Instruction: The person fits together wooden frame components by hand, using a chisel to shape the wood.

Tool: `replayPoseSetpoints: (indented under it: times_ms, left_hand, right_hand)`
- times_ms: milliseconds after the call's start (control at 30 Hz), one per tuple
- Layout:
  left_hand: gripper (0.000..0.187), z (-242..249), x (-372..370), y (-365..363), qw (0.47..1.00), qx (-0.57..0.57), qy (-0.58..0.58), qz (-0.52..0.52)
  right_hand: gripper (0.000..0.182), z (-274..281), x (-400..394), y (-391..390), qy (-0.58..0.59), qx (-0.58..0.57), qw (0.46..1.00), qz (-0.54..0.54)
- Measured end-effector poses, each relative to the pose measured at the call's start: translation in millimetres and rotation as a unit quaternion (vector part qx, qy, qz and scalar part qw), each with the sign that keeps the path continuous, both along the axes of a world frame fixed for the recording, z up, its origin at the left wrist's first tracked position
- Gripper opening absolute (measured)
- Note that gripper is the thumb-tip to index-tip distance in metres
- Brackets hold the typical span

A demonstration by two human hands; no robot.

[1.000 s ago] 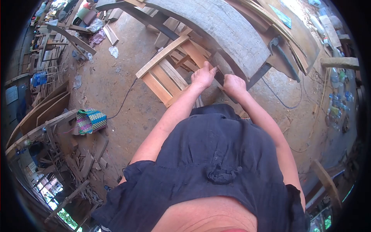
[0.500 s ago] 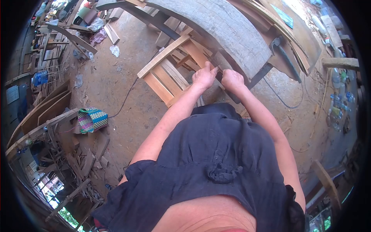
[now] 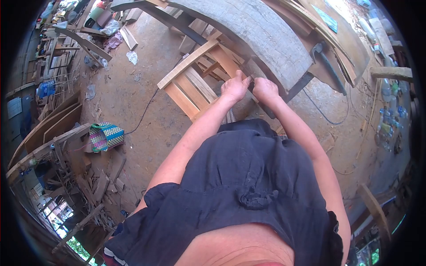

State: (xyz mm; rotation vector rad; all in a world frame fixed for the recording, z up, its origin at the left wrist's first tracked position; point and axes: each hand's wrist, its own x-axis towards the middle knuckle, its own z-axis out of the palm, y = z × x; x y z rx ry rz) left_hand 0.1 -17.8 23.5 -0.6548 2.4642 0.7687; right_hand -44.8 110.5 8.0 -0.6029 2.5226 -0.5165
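Both of my hands meet just beyond my lap, knuckles up, beside the edge of the grey wooden slab (image 3: 253, 33). My left hand (image 3: 235, 87) is closed with its thumb raised, at the corner of a slatted wooden frame (image 3: 191, 88). Close on its right, my right hand (image 3: 266, 91) is closed too. A small thin piece shows between the two hands, too small to make out. What the fingers wrap round is hidden beneath them.
A hammer (image 3: 326, 66) lies right of the slab. Cables cross the floor on both sides. At the left are a woven basket (image 3: 106, 136) and wood scraps (image 3: 104, 184). Plastic bottles (image 3: 388, 119) line the far right.
My right hand has shifted very slightly to the left and up, nearer my left hand. The frame and slab stay where they were.
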Motion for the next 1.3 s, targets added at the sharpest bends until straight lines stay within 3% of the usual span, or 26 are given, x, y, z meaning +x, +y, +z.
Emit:
replayPoseSetpoints:
  times_ms: [100,200,267,567,867,1167,1300]
  left_hand:
    - [0.05,1,1,-1,1.0,0.013,0.007,0.014]
    - [0.049,1,3,-3,1.0,0.016,0.006,0.01]
    - [0.048,-2,3,-2,1.0,0.018,0.009,0.005]
    - [0.052,-2,2,-3,1.0,0.011,0.014,0.004]
    - [0.05,-8,3,-4,0.999,0.027,0.026,0.01]
    - [0.05,-1,1,-3,1.0,0.014,0.015,0.008]
    - [0.05,1,2,-3,1.0,0.019,0.018,0.014]
  right_hand:
    - [0.018,13,8,12,0.018,-0.013,1.0,0.014]
    - [0.019,50,22,36,-0.035,0.058,0.996,0.051]
    - [0.019,59,29,48,-0.056,0.083,0.995,0.014]
    - [0.021,6,-2,-4,-0.023,0.022,0.999,0.018]
    - [0.017,61,32,50,-0.05,0.096,0.994,0.016]
    - [0.02,13,-4,-3,-0.027,0.035,0.999,0.021]
    - [0.02,44,9,21,-0.045,0.07,0.995,0.05]
